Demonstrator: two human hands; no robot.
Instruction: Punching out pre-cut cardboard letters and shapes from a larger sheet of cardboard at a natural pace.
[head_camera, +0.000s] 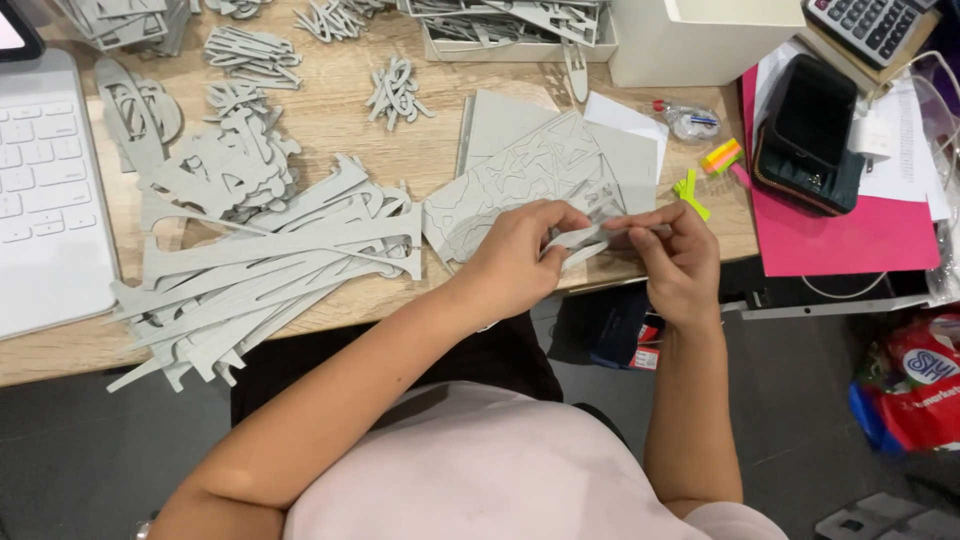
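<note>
Two hands on one grey cardboard strip (583, 238), left hand (512, 262) and right hand (677, 262) each pinched shut on an end, strip lying left-to-right just above the surface (420, 160) edge, over one cut grey sheet (520, 180).

The small grey card piece (585, 238) is mostly covered by the fingers of the left hand (515, 262) and right hand (680, 262), so its outline cannot be told. The scored grey sheet (530, 185) near the desk's (60, 355) front edge is hidden along its near side behind both hands. The white keyboard (45, 190) is cut off by the left edge, the calculator (870, 25) by the top edge, and the red bag (915, 385) by the right edge.
</note>
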